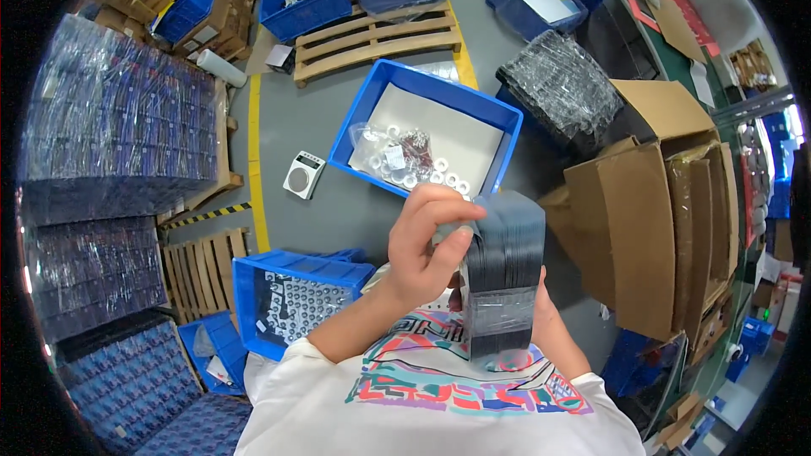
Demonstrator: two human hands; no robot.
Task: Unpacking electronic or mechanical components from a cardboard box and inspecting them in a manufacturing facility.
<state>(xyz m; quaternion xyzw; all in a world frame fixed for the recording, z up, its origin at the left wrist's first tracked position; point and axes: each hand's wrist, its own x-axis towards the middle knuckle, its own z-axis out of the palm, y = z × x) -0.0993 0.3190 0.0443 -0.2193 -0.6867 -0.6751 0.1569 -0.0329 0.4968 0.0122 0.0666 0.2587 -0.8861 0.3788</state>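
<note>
Close to my chest stands a tall stack of thin dark sheets (507,262), with a clear wrap band (502,312) around its lower part. My left hand (427,241) is closed at the stack's upper left corner, thumb and forefinger pinching the sheet edges. My right hand (547,308) grips the stack from the right side; most of its fingers are hidden behind it. Just beyond the stack, a blue bin (365,101) lined with pale card holds several white rings (439,165), a clear plastic bag (367,145) and a clump of small reddish and silvery parts (416,150).
A small white device with a round dial (304,175) lies on the floor left of the bin. Another blue bin (253,304) with round metal parts sits lower left. Wrapped stacks (118,118) line the left; an open cardboard box (625,236) and a wrapped black bundle (562,89) stand right.
</note>
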